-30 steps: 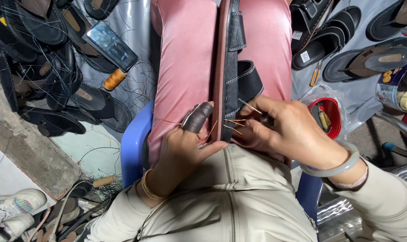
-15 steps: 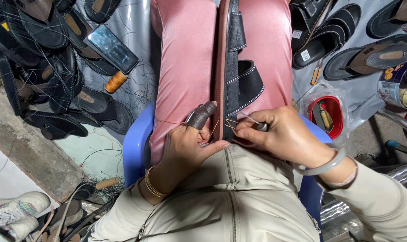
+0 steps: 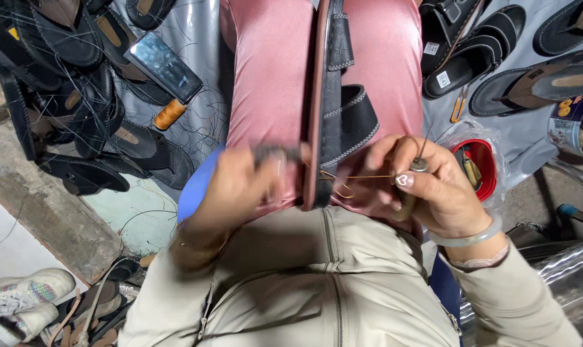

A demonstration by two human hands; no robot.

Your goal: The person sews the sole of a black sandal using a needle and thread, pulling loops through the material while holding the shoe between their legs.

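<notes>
A black strapped sandal (image 3: pixel 333 96) with a brown sole edge stands on its side between my knees, which are in pink trousers. My left hand (image 3: pixel 246 186), blurred, presses against the sole's left side near its lower end. My right hand (image 3: pixel 426 186) grips a stitching awl (image 3: pixel 412 186) with a wooden handle, just right of the sandal. A tan thread (image 3: pixel 362 177) runs taut from the sandal's edge to my right hand.
Many black sandals (image 3: pixel 66 96) lie heaped on the left, with a phone (image 3: pixel 164 67) and an orange thread spool (image 3: pixel 169 114). More sandals (image 3: pixel 497 58) lie on the right beside a red tub (image 3: pixel 481 168). White sneakers (image 3: pixel 21 295) sit lower left. I sit on a blue chair (image 3: pixel 195 186).
My right hand has pulled away to the right, drawing the thread taut from the sandal. My left hand has shifted up against the sole and is now blurred.
</notes>
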